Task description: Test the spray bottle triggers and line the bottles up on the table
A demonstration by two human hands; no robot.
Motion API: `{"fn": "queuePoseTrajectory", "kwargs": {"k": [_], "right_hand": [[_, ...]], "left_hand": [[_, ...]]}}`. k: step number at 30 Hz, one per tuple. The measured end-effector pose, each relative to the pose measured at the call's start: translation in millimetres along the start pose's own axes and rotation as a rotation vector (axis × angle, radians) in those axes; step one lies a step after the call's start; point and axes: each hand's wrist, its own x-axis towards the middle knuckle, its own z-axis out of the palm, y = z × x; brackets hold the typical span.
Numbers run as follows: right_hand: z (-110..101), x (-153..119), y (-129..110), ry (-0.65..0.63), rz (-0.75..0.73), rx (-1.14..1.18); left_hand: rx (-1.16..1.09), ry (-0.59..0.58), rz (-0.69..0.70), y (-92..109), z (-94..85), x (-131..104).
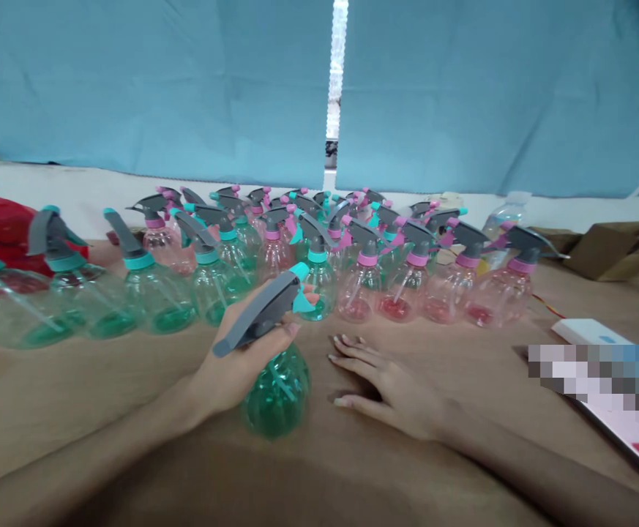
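My left hand [247, 359] is wrapped round the neck of a green spray bottle [278, 395] with a grey trigger head and a turquoise nozzle. That bottle is tilted, its nozzle turned to the upper right; whether its base touches the table is hard to tell. To its right, my right hand [388, 380] lies on the wooden table [396, 483], fingers spread and holding nothing. Just beyond my hands stands a row of spray bottles, among them a clear green one [166, 296] and a clear pink one [407, 293].
Several more green and pink spray bottles crowd behind the front row. A red bag [1, 227] is at the far left. On the right are a brown cardboard box [621, 249], a white box [588, 331] and a partly blurred flat item [626, 424]. A blue curtain [132, 88] hangs behind.
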Motion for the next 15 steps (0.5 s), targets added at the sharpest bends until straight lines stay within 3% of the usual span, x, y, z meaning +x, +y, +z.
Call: {"fn": "queuePoseTrajectory", "kwargs": {"k": [7, 15], "right_hand": [[0.4, -1.5, 1.1, 0.032, -0.027, 0.026], [3.6, -2.6, 4.1, 0.056, -0.037, 0.03]], "left_hand": [[-0.005, -0.025, 0.001, 1.6, -0.2, 1.4], [0.023, 0.031, 0.047, 6.5, 11.7, 10.1]]}}
